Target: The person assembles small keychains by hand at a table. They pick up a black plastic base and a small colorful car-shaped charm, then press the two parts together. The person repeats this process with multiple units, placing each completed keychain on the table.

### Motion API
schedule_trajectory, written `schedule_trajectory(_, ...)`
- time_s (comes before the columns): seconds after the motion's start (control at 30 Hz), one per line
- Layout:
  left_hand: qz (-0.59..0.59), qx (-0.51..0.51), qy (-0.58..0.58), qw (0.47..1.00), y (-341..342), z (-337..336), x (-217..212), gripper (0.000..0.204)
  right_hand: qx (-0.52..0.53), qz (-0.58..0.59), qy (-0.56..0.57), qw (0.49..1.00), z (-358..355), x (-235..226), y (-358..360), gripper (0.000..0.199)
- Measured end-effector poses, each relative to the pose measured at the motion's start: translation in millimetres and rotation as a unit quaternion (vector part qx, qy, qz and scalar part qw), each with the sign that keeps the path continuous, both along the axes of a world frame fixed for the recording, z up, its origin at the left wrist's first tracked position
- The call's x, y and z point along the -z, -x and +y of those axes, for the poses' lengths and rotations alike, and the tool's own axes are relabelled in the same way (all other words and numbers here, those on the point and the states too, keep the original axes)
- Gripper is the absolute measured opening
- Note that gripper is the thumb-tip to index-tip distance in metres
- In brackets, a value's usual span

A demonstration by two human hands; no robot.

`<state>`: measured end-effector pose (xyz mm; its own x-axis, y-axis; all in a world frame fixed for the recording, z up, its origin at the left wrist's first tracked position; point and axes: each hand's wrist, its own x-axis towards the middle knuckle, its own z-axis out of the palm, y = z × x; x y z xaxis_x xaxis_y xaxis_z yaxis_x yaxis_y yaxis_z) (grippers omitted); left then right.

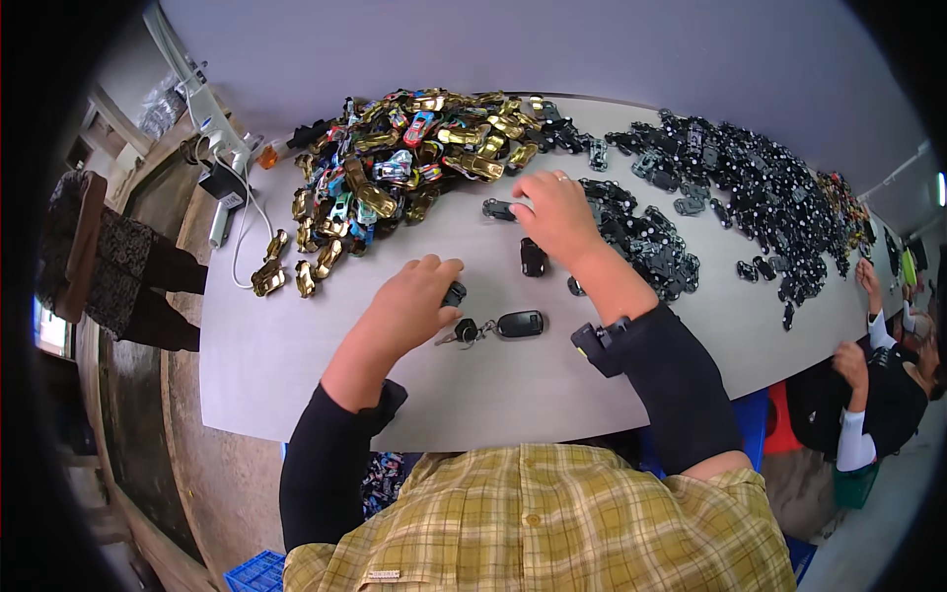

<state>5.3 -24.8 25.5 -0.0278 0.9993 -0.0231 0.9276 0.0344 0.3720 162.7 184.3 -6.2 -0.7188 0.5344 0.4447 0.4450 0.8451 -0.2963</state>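
Observation:
My left hand (pixel 412 301) is low over the table, its fingers curled round a small dark toy car part (pixel 455 294) at the thumb and index finger. Most of that part is hidden. Farther up and to the right, my right hand (pixel 557 209) pinches the end of a dark grey toy car chassis (pixel 498 209). Below that hand a black toy car piece (pixel 533 258) lies on its own. A black key fob (pixel 520 324) with a key and ring rests just right of my left hand.
Gold and coloured toy car bodies (pixel 395 163) are heaped at the far left. Dark chassis (pixel 646 242) lie right of my right hand, with a larger dark heap (pixel 760 187) beyond. A power strip (pixel 225 202) with a white cable is at the left edge. Another person (pixel 868 385) sits at right.

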Motion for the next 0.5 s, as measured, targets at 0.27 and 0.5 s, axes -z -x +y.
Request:
schedule_trajectory(0.27,-0.206,-0.091,-0.06,0.972,21,26,31,0.041,0.048,0.016,0.032,0.998,27,15,55,0.039)
schedule_trajectory(0.5,-0.741,-0.238,-0.073,0.623,33,32,36,0.038,-0.02,0.049,0.229,0.972,-19,-12,35,0.034)
